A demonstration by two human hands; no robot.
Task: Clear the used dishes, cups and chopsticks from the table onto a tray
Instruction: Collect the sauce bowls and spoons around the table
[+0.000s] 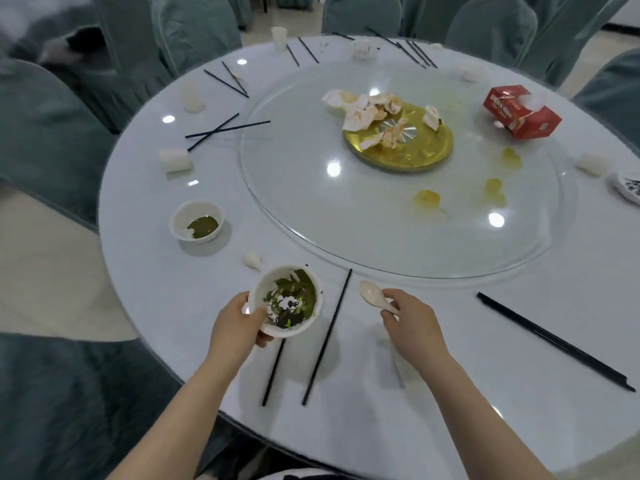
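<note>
My left hand (239, 322) grips a white bowl (287, 301) smeared with green leftovers, tilted above the near edge of the round white table (145, 278). My right hand (412, 322) pinches the handle of a white spoon (372, 294). Two black chopsticks (327, 336) lie between my hands, one partly under the bowl. Another bowl (196, 221) with green residue sits to the left. A further pair of chopsticks (554, 341) lies at the right. No tray is in view.
A glass turntable (398, 216) holds crumpled napkins (374, 116), a gold disc (398, 147), yellow spills and a red tissue box (521, 110). Several chopsticks, small white cups and a plate (628, 187) ring the far rim. Grey-green covered chairs surround the table.
</note>
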